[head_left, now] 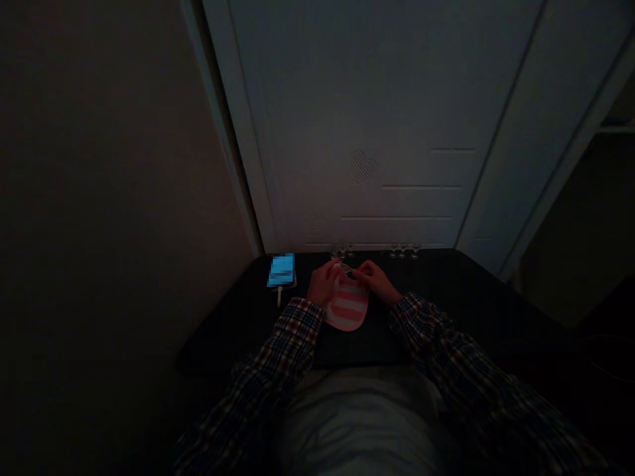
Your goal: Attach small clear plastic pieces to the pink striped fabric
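Observation:
A small pink-and-white striped baby bib point(349, 309) lies on the dark table in front of me, its rounded end toward my body. My left hand point(325, 281) rests over its left side, the fingers closed on the upper edge near the neck opening. On the other side, my right hand point(376, 280) pinches the bib's upper right edge. The dark gap of the neck opening shows between the two hands. Dim light hides the exact grip of the fingertips.
A phone point(282, 270) with a lit, blurred screen and a white cable point(279, 296) lies to the left. Several small clear objects point(403, 250) line the back edge of the black table point(461, 297). A white panel point(397, 99) with heart patterns stands behind; a wall point(124, 198) is at left.

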Tool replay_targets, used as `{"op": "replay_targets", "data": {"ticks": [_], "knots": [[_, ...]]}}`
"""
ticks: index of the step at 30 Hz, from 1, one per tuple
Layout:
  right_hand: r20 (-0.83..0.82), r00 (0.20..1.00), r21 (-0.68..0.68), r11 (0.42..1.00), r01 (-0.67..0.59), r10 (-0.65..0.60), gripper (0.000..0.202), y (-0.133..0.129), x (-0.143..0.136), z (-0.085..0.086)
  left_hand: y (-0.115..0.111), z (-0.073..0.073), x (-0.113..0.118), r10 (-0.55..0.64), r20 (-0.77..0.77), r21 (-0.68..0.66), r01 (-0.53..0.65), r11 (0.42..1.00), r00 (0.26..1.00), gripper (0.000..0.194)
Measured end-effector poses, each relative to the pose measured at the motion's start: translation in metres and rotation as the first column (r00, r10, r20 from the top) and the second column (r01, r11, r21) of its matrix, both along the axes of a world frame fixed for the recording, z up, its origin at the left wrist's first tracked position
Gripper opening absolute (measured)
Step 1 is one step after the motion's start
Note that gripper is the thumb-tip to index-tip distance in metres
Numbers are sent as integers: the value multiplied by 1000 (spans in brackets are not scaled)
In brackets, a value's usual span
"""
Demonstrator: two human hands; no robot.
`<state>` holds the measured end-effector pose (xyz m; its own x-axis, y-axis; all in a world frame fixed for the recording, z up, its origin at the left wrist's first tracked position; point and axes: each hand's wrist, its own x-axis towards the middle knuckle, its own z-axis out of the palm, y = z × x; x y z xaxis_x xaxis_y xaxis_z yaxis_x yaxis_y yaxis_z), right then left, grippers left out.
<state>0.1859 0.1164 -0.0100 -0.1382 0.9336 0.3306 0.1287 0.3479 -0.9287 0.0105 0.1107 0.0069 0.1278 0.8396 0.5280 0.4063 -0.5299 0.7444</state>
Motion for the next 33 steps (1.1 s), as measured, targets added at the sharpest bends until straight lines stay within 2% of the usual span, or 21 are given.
{"op": "replay_targets", "data": {"ticks": [4,9,14,19,25,29,33], "knots": [[57,998,-14,1000,-18,18,37,0,-2,0,3,-2,-1,1,-3,11,-1,1000,1000,34],[71,994,-48,995,-82,86,37,-2,-3,-1,5,-6,-1,-52,13,13,52,999,999,36],[66,982,-82,982,-172,177,36,-4,-3,-2,2,-2,0,-25,-15,12,25,1000,1000,36],[74,979,-79,980,-184,190,35,-2,-2,-3,6,-5,0,-101,170,-69,114,991,980,35],[99,982,-56,986,-156,161,31,-2,-2,-2,12,-8,-1,-122,438,-164,212,963,891,44],[107,990,-9,996,-91,91,27,-2,0,0,11,-3,-1,-112,460,-182,217,959,881,30],[110,993,27,999,-45,42,24,2,3,-2,9,2,-1,-111,435,-191,212,958,893,27]]}}
